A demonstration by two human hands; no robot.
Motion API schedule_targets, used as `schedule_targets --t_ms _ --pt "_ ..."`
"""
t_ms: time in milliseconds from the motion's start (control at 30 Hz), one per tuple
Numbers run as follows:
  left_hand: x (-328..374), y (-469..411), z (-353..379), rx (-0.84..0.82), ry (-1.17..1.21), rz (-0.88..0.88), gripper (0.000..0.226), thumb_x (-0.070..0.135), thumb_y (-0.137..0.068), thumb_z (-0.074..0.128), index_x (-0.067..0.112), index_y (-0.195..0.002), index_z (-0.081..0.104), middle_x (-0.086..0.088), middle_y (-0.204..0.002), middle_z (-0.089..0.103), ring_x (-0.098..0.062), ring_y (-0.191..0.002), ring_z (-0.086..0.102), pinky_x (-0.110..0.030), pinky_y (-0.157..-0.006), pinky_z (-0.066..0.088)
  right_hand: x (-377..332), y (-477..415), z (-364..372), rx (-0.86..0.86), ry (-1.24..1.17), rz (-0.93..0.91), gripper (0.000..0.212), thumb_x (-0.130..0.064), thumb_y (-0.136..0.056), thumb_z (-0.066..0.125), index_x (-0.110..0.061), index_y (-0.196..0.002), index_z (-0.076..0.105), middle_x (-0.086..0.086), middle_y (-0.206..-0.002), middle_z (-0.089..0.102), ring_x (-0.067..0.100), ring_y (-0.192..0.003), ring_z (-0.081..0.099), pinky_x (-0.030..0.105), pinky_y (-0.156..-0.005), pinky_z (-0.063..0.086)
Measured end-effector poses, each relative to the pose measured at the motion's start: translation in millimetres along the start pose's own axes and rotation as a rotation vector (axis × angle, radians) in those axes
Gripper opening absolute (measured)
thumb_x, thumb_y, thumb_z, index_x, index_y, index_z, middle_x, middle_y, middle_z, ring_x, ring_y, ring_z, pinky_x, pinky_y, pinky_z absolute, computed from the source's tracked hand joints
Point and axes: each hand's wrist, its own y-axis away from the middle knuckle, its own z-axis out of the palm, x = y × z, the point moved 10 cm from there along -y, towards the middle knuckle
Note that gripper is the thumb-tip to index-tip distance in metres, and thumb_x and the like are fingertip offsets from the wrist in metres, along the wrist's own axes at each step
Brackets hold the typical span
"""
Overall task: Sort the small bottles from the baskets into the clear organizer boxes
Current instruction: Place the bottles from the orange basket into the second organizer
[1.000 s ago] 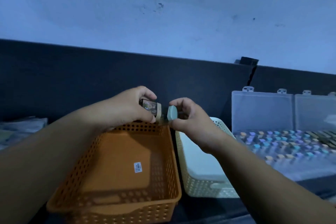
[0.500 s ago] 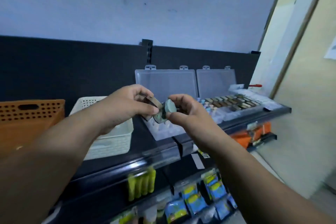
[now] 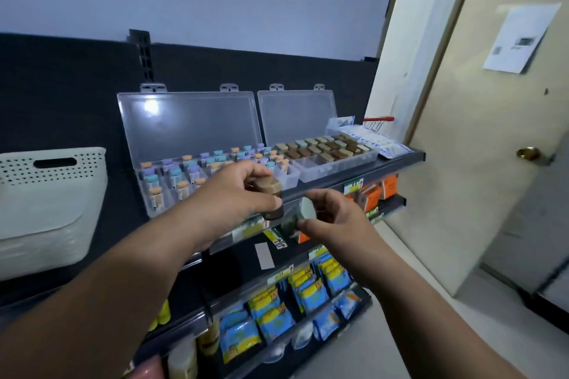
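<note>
So both hands are up in front of the black shelf [image 3: 117,224], each holding small bottles. The left hand [image 3: 228,197] has its thumb and curled fingers clamped around the brown bottles [image 3: 271,197]. These are chunky little things, dark brown with a tan band. It looks like two stacked together, but it's blurry enough that I can't swear to the count. The right hand [image 3: 338,221] is pinching the green-capped bottle [image 3: 300,214] between thumb and fingertips, lying sideways, with its flat, pale green cap face pointing roughly at the camera. The two loads are just beside each other, held in the air by the shelf's front edge, in front of the boxes and not in either one. Behind them sit two clear plastic organizer boxes with their see-through lids propped open against the dark back panel. The left organizer box [image 3: 291,177] is packed with little bottles topped with pastel purple, teal and orange caps, standing in divided rows. The right organizer box [image 3: 332,168] holds squarish brown and beige caps in a tidy grid, with some bare compartments at its front. Off to the left is a white plastic basket [image 3: 46,203], perforated with small holes and a slot handle. The lower shelf has glossy blue and yellow packets [image 3: 274,320].
</note>
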Motion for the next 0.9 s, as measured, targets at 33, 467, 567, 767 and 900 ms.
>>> schedule_targets --t_ms 33,467,567,767,900 --pt "0 -11 6 -0.01 -0.007 0.007 0.043 0.01 -0.075 0.077 0.024 -0.112 0.061 0.002 -0.107 0.066 -0.014 -0.099 0.063 -0.032 -0.094 0.049 7 -7 -8 0.011 0.009 0.015 0.04 -0.009 -0.081 0.072 -0.02 -0.117 0.057 0.003 -0.105 0.069 0.016 -0.096 0.068 0.031 -0.081 0.057" --pt "-4 -155 41 -0.03 -0.266 0.097 0.048 0.022 -0.073 0.074 0.038 -0.113 0.052 0.013 -0.11 0.058 -0.007 -0.1 0.058 -0.037 -0.089 0.052 17 -132 -90 0.098 0.263 -0.021 0.047 -0.008 -0.082 0.072 -0.028 -0.121 0.057 -0.011 -0.104 0.066 0.003 -0.094 0.065 0.024 -0.082 0.055" --pt "-10 -176 45 -0.023 -0.291 0.087 0.049 0.026 -0.074 0.075 0.039 -0.115 0.052 0.012 -0.115 0.057 -0.008 -0.104 0.057 -0.038 -0.093 0.05 19 -161 -101 0.065 0.327 -0.045 0.049 -0.008 -0.081 0.073 -0.029 -0.123 0.058 -0.012 -0.108 0.066 0.003 -0.098 0.064 0.023 -0.085 0.054" --pt "-13 -219 55 0.052 -0.406 0.06 0.043 0.02 -0.078 0.073 0.034 -0.115 0.054 0.012 -0.114 0.054 -0.009 -0.102 0.055 -0.034 -0.091 0.05 22 -234 -122 -0.02 0.472 -0.157 0.051 -0.013 -0.079 0.075 -0.028 -0.125 0.058 -0.011 -0.113 0.062 -0.002 -0.098 0.06 0.009 -0.08 0.047" --pt "-16 -245 66 0.139 -0.442 0.021 0.048 0.018 -0.078 0.074 0.029 -0.121 0.056 0.009 -0.113 0.054 -0.013 -0.102 0.055 -0.037 -0.092 0.05 28 -283 -121 -0.119 0.594 -0.283 0.052 -0.016 -0.074 0.078 -0.025 -0.122 0.061 -0.008 -0.111 0.059 0.007 -0.102 0.059 0.02 -0.092 0.046"
